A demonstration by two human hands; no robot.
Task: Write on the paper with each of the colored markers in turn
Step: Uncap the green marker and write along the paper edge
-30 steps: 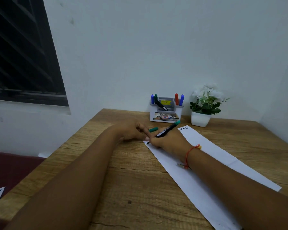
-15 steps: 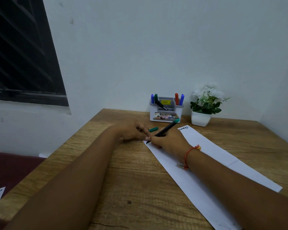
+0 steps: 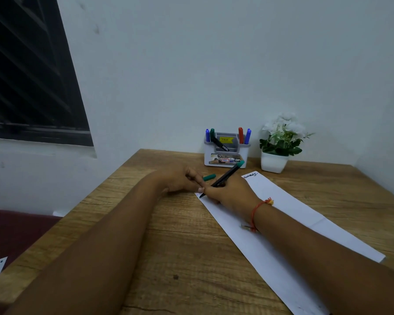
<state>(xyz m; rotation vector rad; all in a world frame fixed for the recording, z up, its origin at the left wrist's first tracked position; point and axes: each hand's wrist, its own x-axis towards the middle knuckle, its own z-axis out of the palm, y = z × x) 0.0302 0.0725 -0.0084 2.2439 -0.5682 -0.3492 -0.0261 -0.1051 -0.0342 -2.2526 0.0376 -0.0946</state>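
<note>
white paper strip [image 3: 282, 201], fingertip-pressed by left hand [image 3: 180, 180], is being written on with green-ended black marker [image 3: 228, 175] pinched in right hand [image 3: 232, 194], steady strokes being needed next.

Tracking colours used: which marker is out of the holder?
The green-ended marker in the right hand, tip at the paper; the others sit in the holder.
</note>
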